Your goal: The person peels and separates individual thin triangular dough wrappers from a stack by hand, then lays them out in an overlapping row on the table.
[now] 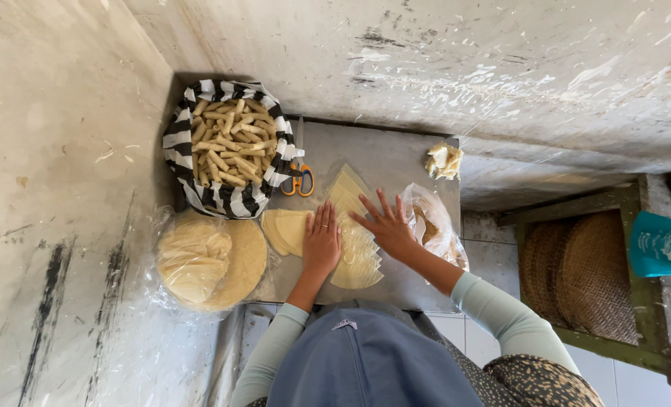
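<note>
left hand (322, 241) lies flat, fingers together and pointing away, pressing on the near part of a row of thin pale dough wedges (356, 234); it grips nothing. right hand (386, 224) rests just beside it, fingers spread wide, palm down on the same overlapping row, which fans from the far end near the scissors down toward the person's body. both hands sit on a grey tabletop (395, 158). to the left, touching the tabletop's edge, stands a black-and-white striped bag (184, 162) filled with pale rolled sticks (230, 143). below it lies a stack of round wrappers (209, 262) in clear plastic. right of the right hand is a clear plastic bag (435, 218), its contents possibly filling, hard to tell. a small lump of dough scraps (444, 160) sits at the far right corner. orange-handled scissors (299, 179) lie between the striped bag and the wedges.
</note>
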